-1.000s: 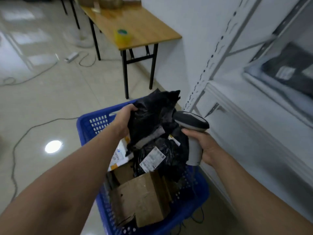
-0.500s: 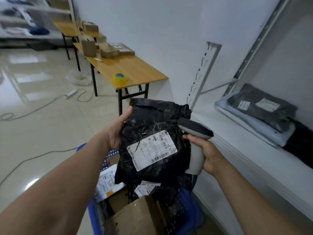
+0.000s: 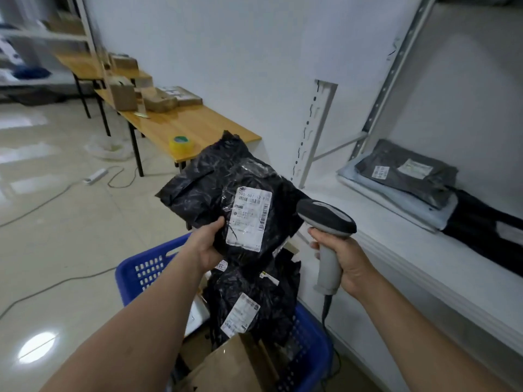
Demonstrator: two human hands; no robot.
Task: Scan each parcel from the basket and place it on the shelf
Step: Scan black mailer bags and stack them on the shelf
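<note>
Gripping the black parcel [image 3: 226, 190] above the blue basket [image 3: 147, 271], your left hand [image 3: 208, 247] turns its label [image 3: 249, 219] toward you; your right hand [image 3: 343, 257] clasps the scanner [image 3: 325, 222] beside the white shelf [image 3: 410, 250].

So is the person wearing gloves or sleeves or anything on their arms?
No. The left hand and right hand are bare, with no gloves, and no rings or watch show. The forearms are bare too; no sleeves reach into view.
</note>
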